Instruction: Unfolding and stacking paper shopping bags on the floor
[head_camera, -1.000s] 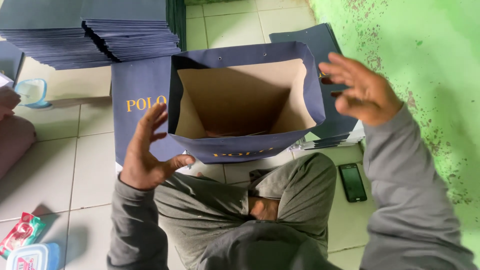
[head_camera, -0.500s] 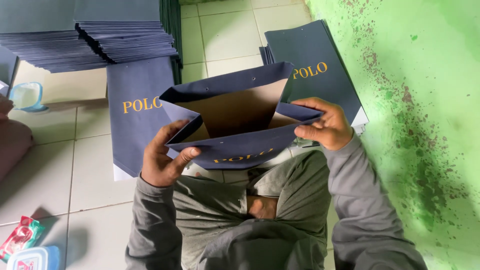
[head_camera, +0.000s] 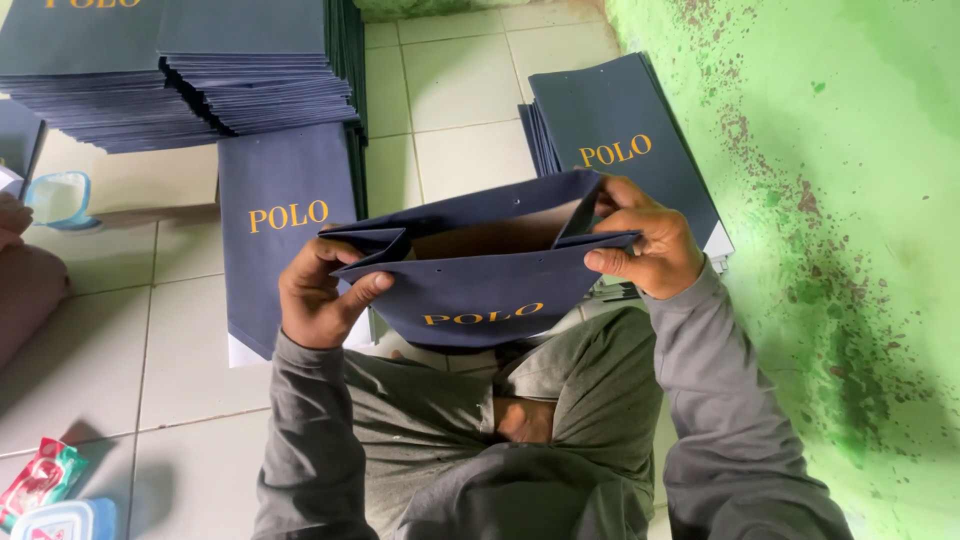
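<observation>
While the person sits on the white tiled floor (head_camera: 470, 110) beside a green wall (head_camera: 850, 200), the left hand (head_camera: 318, 298) and right hand (head_camera: 648, 243) grasp a navy paper bag (head_camera: 480, 285) over the lap, near bag stacks (head_camera: 190, 70).

The paper bag (head_camera: 480, 290) was navy with gold lettering, its inside brown; the wall (head_camera: 850, 200) was green, dark-speckled; the floor (head_camera: 460, 90) was pale tile.
</observation>
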